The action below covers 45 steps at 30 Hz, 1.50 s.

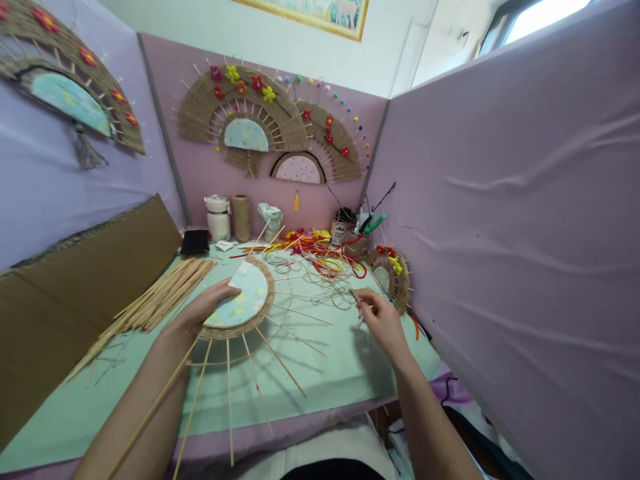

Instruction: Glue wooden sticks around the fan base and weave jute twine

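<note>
My left hand (213, 303) grips a half-round fan frame by its pale green, floral-patterned centre (246, 293), with the thumb on top. Brown twine (271, 293) is wound in a band along the curved edge. Several thin sticks (283, 363) fan out from that band, and a loose strand curves across them. Off to the right, above the table, my right hand (376, 317) is closed in a pinch. A small brown bit and something whitish show at its fingertips, too small to name. Thin loops of cord (337, 293) lie just left of it.
Loose sticks (167, 293) lie at left beside a cardboard panel (95, 293). Red and yellow cords (310, 250), a jar (218, 219), a twine spool (241, 219) and a tool pot (356, 244) stand at the back. A small decorated fan (400, 287) leans right. Finished fans (195, 120) hang behind.
</note>
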Motion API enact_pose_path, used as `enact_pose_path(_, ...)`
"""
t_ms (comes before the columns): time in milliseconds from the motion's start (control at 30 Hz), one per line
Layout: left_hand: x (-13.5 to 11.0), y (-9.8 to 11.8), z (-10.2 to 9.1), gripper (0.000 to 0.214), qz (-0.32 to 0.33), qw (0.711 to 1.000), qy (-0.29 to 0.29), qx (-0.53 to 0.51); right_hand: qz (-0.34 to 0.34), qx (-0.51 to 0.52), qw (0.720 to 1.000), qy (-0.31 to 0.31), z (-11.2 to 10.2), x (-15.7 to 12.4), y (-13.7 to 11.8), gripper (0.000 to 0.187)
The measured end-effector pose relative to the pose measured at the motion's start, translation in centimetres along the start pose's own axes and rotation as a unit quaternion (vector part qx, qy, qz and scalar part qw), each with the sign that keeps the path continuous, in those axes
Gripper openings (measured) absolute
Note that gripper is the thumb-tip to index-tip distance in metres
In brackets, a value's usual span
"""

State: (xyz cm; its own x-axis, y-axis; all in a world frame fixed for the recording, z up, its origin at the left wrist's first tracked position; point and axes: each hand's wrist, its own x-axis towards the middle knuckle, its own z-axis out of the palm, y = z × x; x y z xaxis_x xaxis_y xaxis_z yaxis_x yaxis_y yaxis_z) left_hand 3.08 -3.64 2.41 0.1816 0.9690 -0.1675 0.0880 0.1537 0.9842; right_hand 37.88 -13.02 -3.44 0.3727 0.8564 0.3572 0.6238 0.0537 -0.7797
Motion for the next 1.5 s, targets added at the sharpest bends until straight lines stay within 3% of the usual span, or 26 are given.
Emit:
enact_pose_path(100, 0.2, -0.2, 0.0, 0.042, -0.002, 1.0, -0.011, 0.008, 0.003, -0.105, 0.994, 0.039, -2.6, 0.3, 1.3, 0.033)
enact_pose_path(200, 0.4, -0.4, 0.0, 0.045, -0.002, 1.0, -0.028, 0.012, -0.003, -0.238, 0.971, -0.012, -4.0, 0.5, 2.7, 0.037)
enact_pose_path(400, 0.4, -0.2, 0.1, 0.046, -0.011, 1.0, -0.026, 0.013, 0.04, -0.384, 0.917, -0.098, -3.5, 0.5, 3.1, 0.044)
enact_pose_path(567, 0.6, -0.6, 0.0, 0.045, -0.022, 0.999, -0.04, 0.001, 0.071, -0.386, 0.912, -0.121, -2.9, 1.0, 3.5, 0.039)
enact_pose_path(733, 0.8, -0.8, 0.0, 0.046, -0.027, 0.998, -0.054, -0.003, 0.088, -0.296, 0.943, -0.127, -3.2, 1.3, 4.7, 0.031)
enact_pose_path(900, 0.4, -0.3, 0.6, 0.047, -0.028, 0.999, -0.04, 0.002, 0.045, -0.174, 0.984, -0.012, -3.8, 1.7, 4.8, 0.033)
enact_pose_path(1133, 0.5, -0.9, 0.5, 0.05, -0.03, 0.998, -0.057, -0.006, -0.007, 0.03, 0.992, 0.12, -3.9, 1.6, 1.1, 0.048)
enact_pose_path(1233, 0.6, -1.1, 0.6, 0.051, -0.022, 0.996, -0.084, -0.007, 0.023, 0.177, 0.981, 0.078, -2.5, 0.4, -1.8, 0.046)
enact_pose_path(1333, 0.4, -1.0, 0.9, 0.054, -0.031, 0.996, -0.085, -0.007, 0.054, 0.316, 0.947, -0.003, -0.2, -0.9, -4.2, 0.045)
enact_pose_path(1500, 0.1, -1.0, 1.3, 0.056, -0.046, 0.993, -0.103, -0.026, 0.068, 0.361, 0.921, -0.127, 3.3, -2.4, -6.2, 0.044)
